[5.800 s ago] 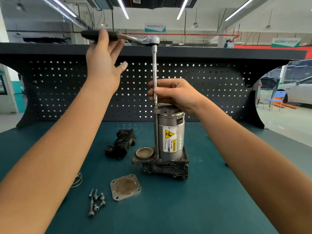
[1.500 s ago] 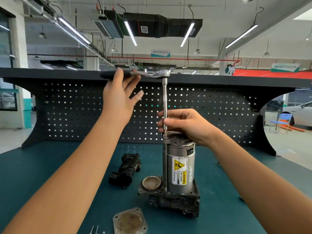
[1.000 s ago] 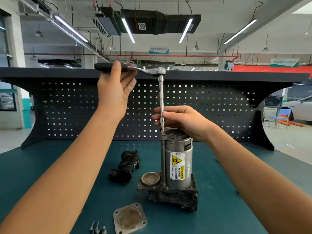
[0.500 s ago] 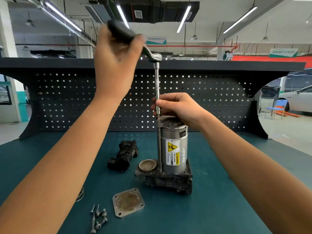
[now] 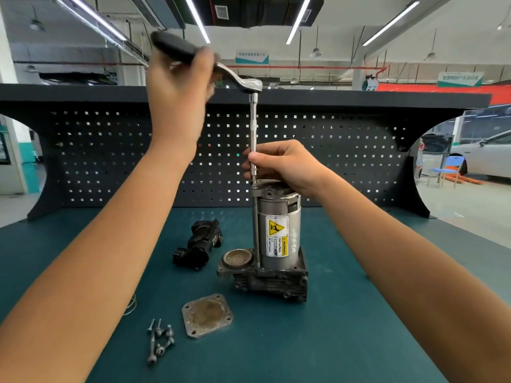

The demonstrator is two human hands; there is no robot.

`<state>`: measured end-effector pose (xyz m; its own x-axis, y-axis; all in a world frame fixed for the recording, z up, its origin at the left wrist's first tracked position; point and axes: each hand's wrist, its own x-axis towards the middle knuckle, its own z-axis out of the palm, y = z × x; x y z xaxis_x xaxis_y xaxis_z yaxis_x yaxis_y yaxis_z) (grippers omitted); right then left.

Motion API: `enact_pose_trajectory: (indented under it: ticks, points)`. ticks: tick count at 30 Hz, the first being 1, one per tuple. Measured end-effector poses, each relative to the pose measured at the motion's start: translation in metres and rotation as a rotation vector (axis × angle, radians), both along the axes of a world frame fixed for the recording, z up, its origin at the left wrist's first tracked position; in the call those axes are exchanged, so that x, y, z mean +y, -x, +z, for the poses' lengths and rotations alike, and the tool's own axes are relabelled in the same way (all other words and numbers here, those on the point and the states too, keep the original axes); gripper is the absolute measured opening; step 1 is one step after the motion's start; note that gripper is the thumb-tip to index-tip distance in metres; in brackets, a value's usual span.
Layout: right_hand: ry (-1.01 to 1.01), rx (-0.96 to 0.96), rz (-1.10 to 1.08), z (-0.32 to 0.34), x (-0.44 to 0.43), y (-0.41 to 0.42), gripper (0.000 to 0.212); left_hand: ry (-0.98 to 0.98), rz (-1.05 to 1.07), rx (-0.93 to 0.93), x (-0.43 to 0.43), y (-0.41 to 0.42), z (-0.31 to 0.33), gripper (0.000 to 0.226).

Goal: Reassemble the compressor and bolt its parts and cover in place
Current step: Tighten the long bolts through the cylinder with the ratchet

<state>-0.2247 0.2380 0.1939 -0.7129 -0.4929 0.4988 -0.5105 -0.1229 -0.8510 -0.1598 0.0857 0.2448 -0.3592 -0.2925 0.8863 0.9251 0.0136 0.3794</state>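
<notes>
The compressor [image 5: 278, 239] stands upright on the green bench mat, a grey cylinder with a yellow warning label on a dark metal base. A ratchet wrench [image 5: 240, 80] with a long extension bar [image 5: 253, 139] points straight down onto the cylinder's top left edge. My left hand [image 5: 177, 98] grips the black ratchet handle high up. My right hand [image 5: 282, 165] rests on the cylinder top and pinches the lower end of the extension bar. A square metal cover plate [image 5: 206, 315] lies flat in front of the compressor. Several loose bolts [image 5: 159, 342] lie left of the plate.
A black valve block [image 5: 198, 244] lies left of the compressor. A thin wire ring [image 5: 132, 305] shows beside my left forearm. A dark pegboard [image 5: 345, 156] closes off the back of the bench. A workshop floor with a blue chair [image 5: 448, 168] lies to the right.
My left hand went from flat fingers pushing the handle to a full grip, and swung the handle from pointing left towards me. My right hand stayed on the extension bar.
</notes>
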Motion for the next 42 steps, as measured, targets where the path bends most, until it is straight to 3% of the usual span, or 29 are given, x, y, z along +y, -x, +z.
enact_pose_trajectory:
  ticks: [2, 4, 8, 11, 15, 19, 22, 24, 29, 32, 35, 39, 42]
  points:
    - [0.022, 0.012, -0.014, -0.001, 0.0, 0.0, 0.01, 0.182, 0.245, 0.202, 0.009, -0.011, -0.003, 0.017]
    - [0.028, 0.011, -0.008, -0.002, 0.001, -0.001, 0.009, 0.184, 0.257, 0.199, 0.014, -0.014, -0.006, 0.017]
    - [-0.009, -0.047, 0.047, 0.003, 0.003, 0.0, 0.016, -0.092, -0.093, -0.099, 0.001, 0.002, 0.0, 0.003]
    - [-0.011, -0.079, 0.076, 0.005, 0.003, 0.001, 0.019, -0.228, -0.32, -0.292, -0.016, 0.019, 0.005, 0.01]
    - [0.047, -0.066, 0.061, 0.003, 0.002, 0.002, 0.016, -0.28, -0.497, -0.381, -0.022, 0.024, 0.004, 0.015]
    - [0.081, -0.049, 0.041, 0.002, 0.001, 0.002, 0.014, -0.061, -0.169, -0.194, -0.008, 0.005, 0.003, 0.003]
    - [0.085, -0.038, 0.016, 0.001, -0.001, 0.001, 0.014, 0.226, 0.229, 0.059, 0.007, -0.019, 0.003, 0.019]
    - [0.07, -0.039, 0.014, 0.001, 0.0, 0.001, 0.015, 0.314, 0.326, 0.095, 0.01, -0.023, 0.003, 0.023]
    - [-0.026, -0.072, 0.059, 0.004, 0.002, 0.001, 0.02, -0.056, -0.19, -0.2, -0.001, -0.004, 0.006, 0.002]
    - [-0.053, -0.098, 0.11, 0.006, 0.002, 0.0, 0.023, -0.234, -0.407, -0.341, -0.012, 0.016, 0.008, 0.021]
    - [-0.053, -0.098, 0.123, 0.007, 0.003, 0.001, 0.022, -0.293, -0.565, -0.418, -0.019, 0.028, 0.01, 0.028]
    - [-0.003, -0.068, 0.079, 0.004, 0.001, 0.002, 0.017, -0.294, -0.563, -0.41, -0.018, 0.029, 0.008, 0.027]
    - [0.035, -0.049, 0.043, 0.002, -0.001, 0.003, 0.015, -0.19, -0.235, -0.253, -0.005, 0.016, -0.002, 0.019]
